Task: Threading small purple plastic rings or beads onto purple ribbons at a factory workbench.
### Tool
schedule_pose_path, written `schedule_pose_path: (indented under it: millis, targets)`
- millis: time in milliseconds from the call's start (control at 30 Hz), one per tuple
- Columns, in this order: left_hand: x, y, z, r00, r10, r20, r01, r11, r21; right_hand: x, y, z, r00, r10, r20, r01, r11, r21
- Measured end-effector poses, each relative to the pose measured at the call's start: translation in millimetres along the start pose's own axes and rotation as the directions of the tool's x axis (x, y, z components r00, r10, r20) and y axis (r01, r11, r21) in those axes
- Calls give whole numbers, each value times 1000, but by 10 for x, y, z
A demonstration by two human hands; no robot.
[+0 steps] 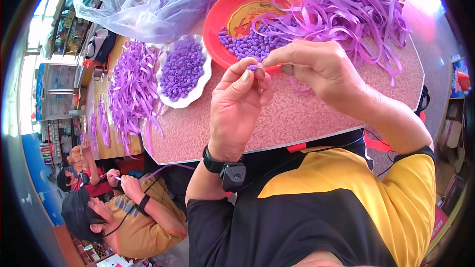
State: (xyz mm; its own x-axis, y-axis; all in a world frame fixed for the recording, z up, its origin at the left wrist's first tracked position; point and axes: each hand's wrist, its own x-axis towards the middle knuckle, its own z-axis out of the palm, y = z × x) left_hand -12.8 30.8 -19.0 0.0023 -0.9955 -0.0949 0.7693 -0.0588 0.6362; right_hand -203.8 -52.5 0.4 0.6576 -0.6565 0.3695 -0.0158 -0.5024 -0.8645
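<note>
In front of my chest, over the pink table [198, 133], my left hand [237, 101] pinches a small purple bead [253, 67] between thumb and fingertips. My right hand [324, 71] is closed on a thin, needle-like tool [275, 66], whose tip reaches the bead; its exact kind is too small to make out. Just beyond both hands is a red plate [213, 29] with loose purple beads [252, 42] on it. Purple ribbon [346, 10] is heaped over the plate's far right side.
Left of the plate, a white scalloped dish [195, 96] is full of purple beads. Beside it lies a pile of cut purple ribbons [131, 86]. A clear plastic bag [143, 12] rests at the far left. Another person [143, 212] works at lower left, holding ribbon.
</note>
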Motion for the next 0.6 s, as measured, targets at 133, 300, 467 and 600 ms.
schedule_pose_path:
  millis: [133, 300, 467, 600]
  targets:
    - [7, 3, -53, 998, -9, 63, 13, 998, -58, 2, -2, 1, 1000, 14, -12, -14, 1000, -5]
    - [-9, -15, -53, 997, -10, 76, 15, 998, -65, 8, 1, 10, 1000, 11, 2, -11, 1000, -23]
    - [-30, -119, 99, 996, 47, -72, -44, 998, 52, -13, 58, 57, 997, -52, -64, 47, 997, -69]
    - [-42, -163, 182, 987, 33, -155, -14, 992, 123, 3, -45, -14, 995, 72, -68, -82, 986, -145]
